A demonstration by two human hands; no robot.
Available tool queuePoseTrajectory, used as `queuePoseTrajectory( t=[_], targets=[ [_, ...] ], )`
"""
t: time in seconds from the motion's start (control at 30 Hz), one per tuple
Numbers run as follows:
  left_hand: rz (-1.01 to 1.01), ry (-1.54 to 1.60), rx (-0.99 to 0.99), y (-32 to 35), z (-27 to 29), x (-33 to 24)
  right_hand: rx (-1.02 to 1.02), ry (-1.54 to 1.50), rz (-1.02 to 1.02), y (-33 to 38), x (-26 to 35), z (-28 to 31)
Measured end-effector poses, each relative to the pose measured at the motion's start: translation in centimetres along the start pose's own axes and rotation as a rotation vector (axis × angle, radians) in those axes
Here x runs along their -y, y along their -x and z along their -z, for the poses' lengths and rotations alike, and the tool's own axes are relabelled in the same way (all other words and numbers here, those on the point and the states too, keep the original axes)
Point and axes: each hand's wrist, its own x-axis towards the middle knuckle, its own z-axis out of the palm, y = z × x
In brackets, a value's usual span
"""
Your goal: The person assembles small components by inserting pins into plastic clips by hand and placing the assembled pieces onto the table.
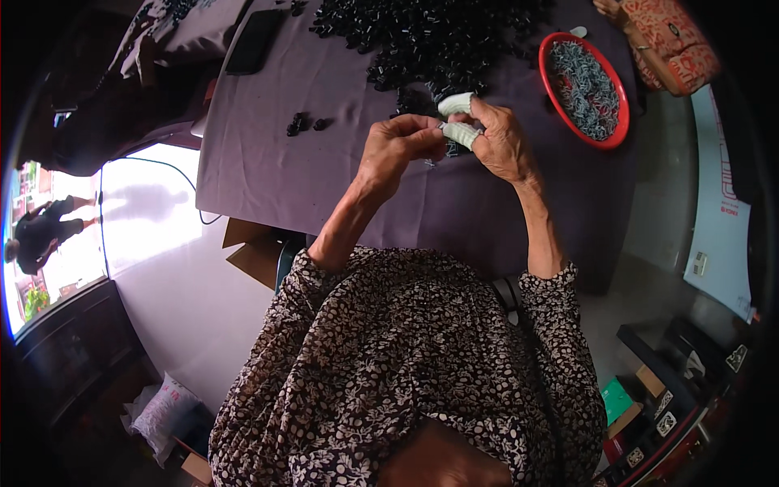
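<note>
Both hands we are holding close together above purple tablecloth (284,178). With left hand (393,149) we are pinching small grey piece (442,127) between thumb and forefinger. Right hand (505,144), wearing pale finger covers (462,135), is curling just beside; whether gripping, we cannot tell. Black pieces (430,40) are lying heaped beyond; red basin (622,122), at right, is holding grey pieces (578,85).

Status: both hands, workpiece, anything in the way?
Left hand, right hand close at fingertips; pale sleeves on two right digits. Any piece between them too small to tell. Nearest clutter: black pieces heaped just beyond.
</note>
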Motion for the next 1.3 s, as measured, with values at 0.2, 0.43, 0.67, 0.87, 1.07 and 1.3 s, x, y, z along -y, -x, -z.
queuePoseTrajectory(
  t=[0.2,0.43,0.67,0.87,1.07,1.3],
  targets=[
    [0.054,0.315,-0.097,-1.0,0.4,1.3,-0.050,0.550,0.305,-0.7,0.0,-1.0],
    [0.042,0.414,-0.111,-1.1,0.0,1.7,0.071,0.691,0.296,-1.0,-0.7,-1.6],
    [0.055,0.197,-0.104,-0.6,0.3,2.0,0.071,0.651,0.373,-0.4,-1.1,-2.0],
    [0.044,0.195,-0.105,-0.3,0.1,2.0,0.092,0.691,0.364,-0.3,-1.0,-1.9],
    [0.137,0.149,-0.081,-0.2,-0.3,2.4,0.108,0.719,0.437,0.2,-1.8,-1.9],
    [0.106,-0.014,-0.049,-0.1,-1.2,2.3,0.120,0.763,0.465,1.1,-2.7,-1.1]
  ],
)
